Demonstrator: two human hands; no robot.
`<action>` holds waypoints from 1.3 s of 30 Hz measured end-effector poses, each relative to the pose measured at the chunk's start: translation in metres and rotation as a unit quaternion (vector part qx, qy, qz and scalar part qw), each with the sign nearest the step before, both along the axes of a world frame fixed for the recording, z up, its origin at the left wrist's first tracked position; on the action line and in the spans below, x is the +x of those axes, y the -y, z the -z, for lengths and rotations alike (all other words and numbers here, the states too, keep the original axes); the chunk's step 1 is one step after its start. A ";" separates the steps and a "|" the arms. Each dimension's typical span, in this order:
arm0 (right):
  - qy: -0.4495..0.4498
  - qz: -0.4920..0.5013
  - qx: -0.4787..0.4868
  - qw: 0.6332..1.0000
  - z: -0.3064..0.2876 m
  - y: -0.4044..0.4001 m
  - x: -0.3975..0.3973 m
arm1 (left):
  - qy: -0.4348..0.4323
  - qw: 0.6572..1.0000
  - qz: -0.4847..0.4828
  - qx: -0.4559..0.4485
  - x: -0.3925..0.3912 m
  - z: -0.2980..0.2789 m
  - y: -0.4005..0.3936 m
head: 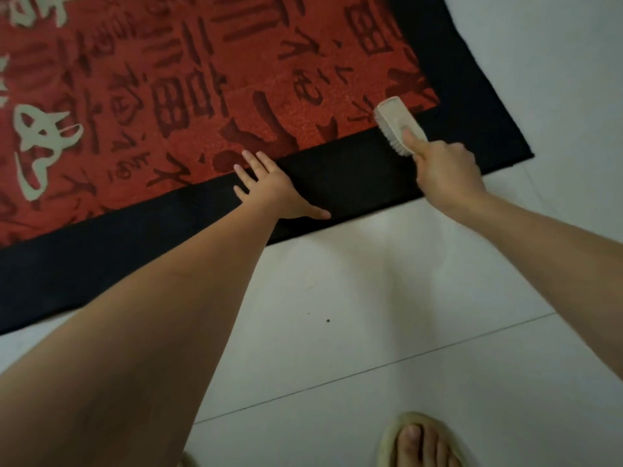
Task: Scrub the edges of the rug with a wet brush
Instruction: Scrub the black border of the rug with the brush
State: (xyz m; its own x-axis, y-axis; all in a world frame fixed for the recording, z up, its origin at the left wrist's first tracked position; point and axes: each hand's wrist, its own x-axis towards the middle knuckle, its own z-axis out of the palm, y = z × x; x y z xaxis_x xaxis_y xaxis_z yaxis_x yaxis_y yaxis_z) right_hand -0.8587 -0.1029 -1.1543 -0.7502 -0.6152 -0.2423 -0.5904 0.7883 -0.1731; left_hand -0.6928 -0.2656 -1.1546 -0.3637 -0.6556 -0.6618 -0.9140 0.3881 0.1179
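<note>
On black rug (354, 176) border: right hand (445, 173) grips cream brush (399, 128); left hand (273, 190) flat, fingers spread.

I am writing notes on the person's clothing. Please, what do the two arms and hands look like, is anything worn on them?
Both arms are bare as far up as the view reaches: no sleeve shows. The left hand and the right hand carry no glove, ring, watch or bracelet that I can see. No markings show.

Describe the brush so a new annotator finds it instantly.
Start at the red rug and follow its black border toward the near right corner. The pale brush sits there, bristles on the border, gripped by the right hand; the left hand lies flat, holding nothing.
</note>
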 end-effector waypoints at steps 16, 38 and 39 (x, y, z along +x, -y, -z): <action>0.128 -0.191 -0.023 0.973 0.007 0.039 0.164 | -0.145 0.984 0.002 -0.104 0.086 0.039 -0.002; 0.070 -0.162 -0.006 0.984 0.010 0.016 0.176 | -0.171 0.980 0.102 -0.019 0.117 0.037 0.020; 0.046 -0.128 -0.004 0.991 0.010 0.005 0.153 | -0.172 0.979 0.106 -0.015 0.118 0.037 0.021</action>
State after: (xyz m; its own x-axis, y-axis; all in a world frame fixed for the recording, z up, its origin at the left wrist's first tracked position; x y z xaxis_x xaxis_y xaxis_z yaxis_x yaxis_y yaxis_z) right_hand -0.7059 -0.1078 -1.1640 -0.5447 -0.7846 -0.2961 -0.7521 0.6132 -0.2414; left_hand -0.5751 -0.2867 -1.1915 -0.6910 -0.5594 -0.4579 -0.7215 0.5723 0.3898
